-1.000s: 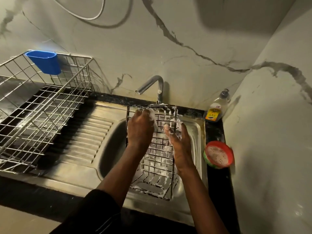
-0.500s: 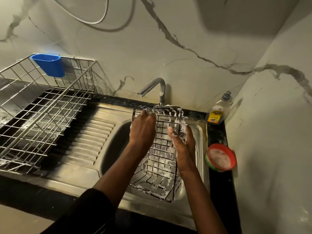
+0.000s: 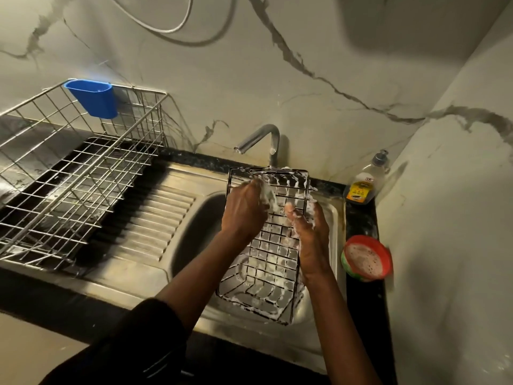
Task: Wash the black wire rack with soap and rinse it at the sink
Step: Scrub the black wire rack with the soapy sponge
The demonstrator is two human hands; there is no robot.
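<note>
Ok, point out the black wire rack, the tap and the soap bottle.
black wire rack [image 3: 270,258], head view, on its soapy grid.
tap [image 3: 259,134], head view, on the spout's bend.
soap bottle [image 3: 359,190], head view, on its yellow label.

A pale marble-look back wall with grey veins fills 12 o'clock and meets a matching side wall at 3. A white cable loops at 11. A black countertop borders both walls. The light is dim and warm, and a shadow at 1 perhaps comes from a cabinet.

The wire rack stands in the sink, against the fingers. The tap is behind the fingers. The bottle and bowl sit right of them on the tabletop. The basket, a cup on its rim, is well left.
</note>
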